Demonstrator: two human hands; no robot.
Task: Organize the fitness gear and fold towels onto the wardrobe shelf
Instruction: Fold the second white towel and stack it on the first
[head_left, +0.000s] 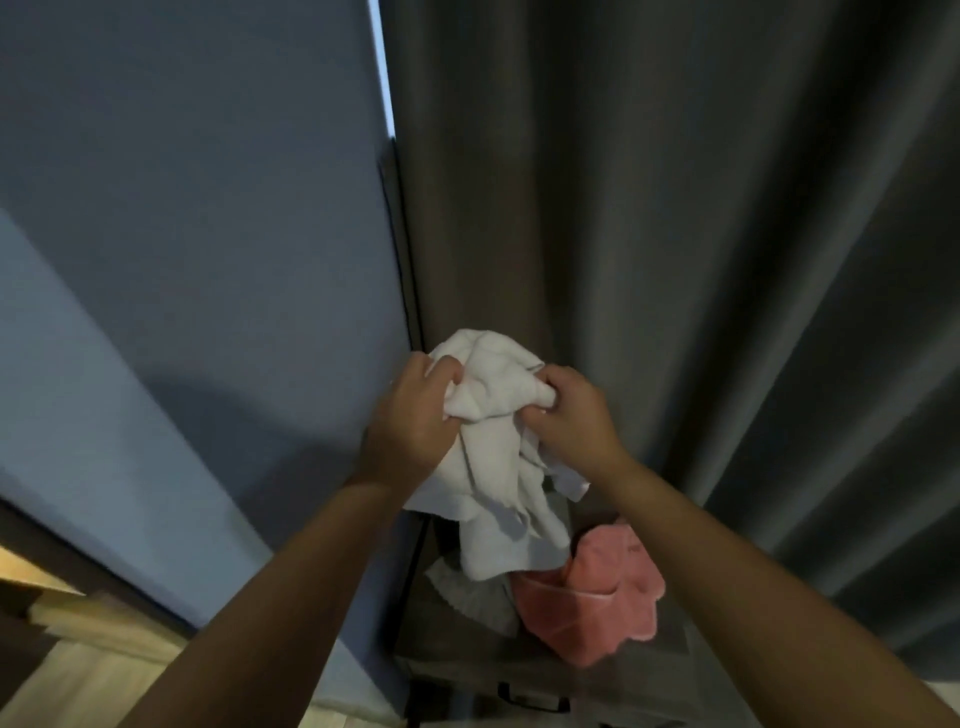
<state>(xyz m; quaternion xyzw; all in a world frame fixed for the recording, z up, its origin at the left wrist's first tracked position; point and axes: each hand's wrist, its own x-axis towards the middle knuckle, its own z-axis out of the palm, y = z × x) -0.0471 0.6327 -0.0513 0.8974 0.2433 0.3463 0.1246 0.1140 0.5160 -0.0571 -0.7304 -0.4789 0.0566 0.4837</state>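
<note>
Up in front of the dark curtain (675, 208), both hands, left hand (410, 415) and right hand (569, 415), pinch the white towel (498, 467); it looks soft, light and floppy, so grab the corners.

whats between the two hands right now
A bunched stretch of the white towel, gripped by the left hand and the right hand; the head view shows it.

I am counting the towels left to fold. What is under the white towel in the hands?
Under the white towel, held up by the left hand and right hand, lie a pink towel and a pale grey cloth. The hanging end covers part of both.
</note>
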